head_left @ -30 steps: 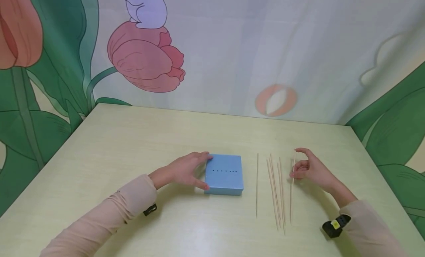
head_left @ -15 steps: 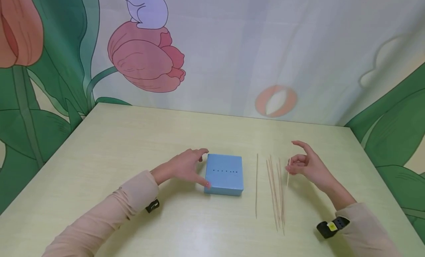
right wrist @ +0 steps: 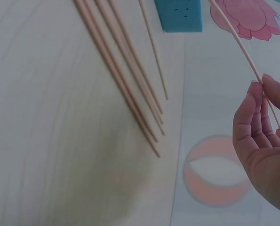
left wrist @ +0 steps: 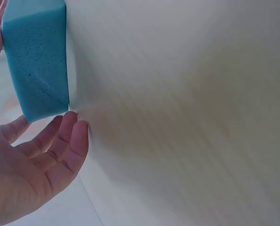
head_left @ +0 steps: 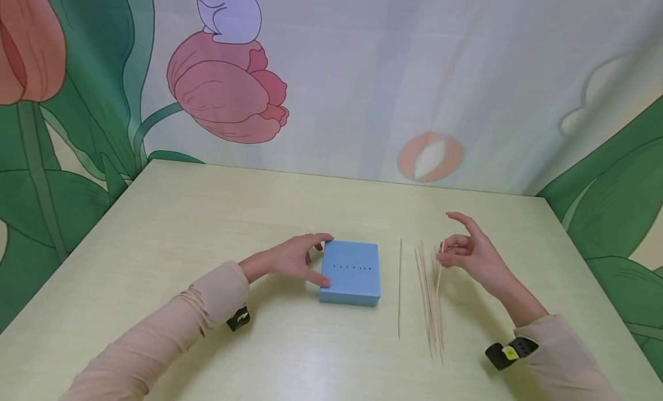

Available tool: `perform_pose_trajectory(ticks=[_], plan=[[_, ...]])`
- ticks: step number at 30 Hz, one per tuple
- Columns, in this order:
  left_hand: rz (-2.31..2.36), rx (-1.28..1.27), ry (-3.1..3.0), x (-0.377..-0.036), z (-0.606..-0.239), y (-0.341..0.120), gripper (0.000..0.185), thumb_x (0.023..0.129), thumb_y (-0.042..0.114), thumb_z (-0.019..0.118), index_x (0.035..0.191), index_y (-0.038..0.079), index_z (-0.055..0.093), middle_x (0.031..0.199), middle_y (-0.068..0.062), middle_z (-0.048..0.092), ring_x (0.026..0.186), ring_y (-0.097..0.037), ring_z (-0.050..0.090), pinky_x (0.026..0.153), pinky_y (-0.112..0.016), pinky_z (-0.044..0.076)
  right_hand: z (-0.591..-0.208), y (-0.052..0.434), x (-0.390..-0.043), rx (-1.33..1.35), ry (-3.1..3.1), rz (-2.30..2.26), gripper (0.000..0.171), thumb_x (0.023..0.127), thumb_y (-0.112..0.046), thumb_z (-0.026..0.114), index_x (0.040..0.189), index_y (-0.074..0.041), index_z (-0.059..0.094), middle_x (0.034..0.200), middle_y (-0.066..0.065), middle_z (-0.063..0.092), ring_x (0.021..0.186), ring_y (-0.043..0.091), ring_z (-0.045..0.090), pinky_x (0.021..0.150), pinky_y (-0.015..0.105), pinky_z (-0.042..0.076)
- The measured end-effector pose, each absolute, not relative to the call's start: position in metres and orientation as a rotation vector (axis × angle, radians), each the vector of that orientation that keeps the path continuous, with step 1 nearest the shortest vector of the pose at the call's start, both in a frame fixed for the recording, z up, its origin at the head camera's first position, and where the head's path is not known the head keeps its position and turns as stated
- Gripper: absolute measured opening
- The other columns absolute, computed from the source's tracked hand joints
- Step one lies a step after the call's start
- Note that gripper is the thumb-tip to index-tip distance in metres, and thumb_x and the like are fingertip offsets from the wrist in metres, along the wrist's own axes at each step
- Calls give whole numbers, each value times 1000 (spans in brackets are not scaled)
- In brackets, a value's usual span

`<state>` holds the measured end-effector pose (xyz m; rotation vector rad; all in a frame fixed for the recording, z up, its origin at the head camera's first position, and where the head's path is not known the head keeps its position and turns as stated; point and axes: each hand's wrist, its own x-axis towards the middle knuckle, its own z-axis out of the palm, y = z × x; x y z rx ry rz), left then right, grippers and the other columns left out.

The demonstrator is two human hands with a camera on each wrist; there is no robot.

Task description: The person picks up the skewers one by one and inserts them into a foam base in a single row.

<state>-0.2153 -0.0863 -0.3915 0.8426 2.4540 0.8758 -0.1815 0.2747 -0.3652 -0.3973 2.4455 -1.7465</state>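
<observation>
Left hand (head_left: 292, 260): fingers spread and only loosely bent against the left side of the square blue foam block (head_left: 350, 272), thumb at its near corner, steadying it rather than clamping it. The block sits flat at mid-worktop and bears a short row of small dark holes (head_left: 352, 268) across its top.

Pale wooden worktop (head_left: 207, 228): just right of the block lies one thin bamboo skewer (head_left: 399, 289) on its own, then a loose bundle of skewers (head_left: 430, 300), all running near-to-far.

Right hand (head_left: 468, 252): thumb and curled fingers pinch one thin wooden stick (head_left: 439, 268) near its upper end, index finger lifted clear. The stick is off the worktop, above the bundle; its long axis stands steeply, free end hanging down toward the bundle. Which end is sharpened cannot be told.

Judgement on handling: the stick looks very light, stiff but easily snapped, and smooth enough to twist in a pinch. A hold nearer the middle should give better control of the tip.
</observation>
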Motion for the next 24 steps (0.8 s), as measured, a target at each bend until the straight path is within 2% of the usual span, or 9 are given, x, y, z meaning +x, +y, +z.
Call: perform_pose_trajectory(ticks=[5, 13, 24], plan=[[896, 825, 2443, -214, -393, -84, 84, 70, 39, 78, 135, 10, 33, 115, -12, 53, 87, -22, 52, 77, -31, 41, -355, 266, -182, -491, 2450, -1824, 75, 82, 4, 63, 141, -13, 20, 80, 6, 59, 66, 16, 60, 65, 25, 50], [915, 787, 2462, -213, -395, -84, 84, 68, 38, 79, 133, 11, 33, 118, -11, 51, 87, -22, 50, 76, -31, 41, -334, 248, -183, -599, 2360, -2042, 74, 81, 13, 58, 141, -14, 24, 79, 3, 60, 68, 15, 61, 63, 24, 50], [921, 764, 2452, -213, -399, -84, 83, 70, 37, 78, 135, 13, 32, 121, -11, 49, 82, -20, 51, 74, -29, 41, -317, 224, -181, -666, 2377, -2169, 73, 80, 17, 57, 140, -16, 29, 78, 3, 60, 68, 16, 60, 62, 25, 49]])
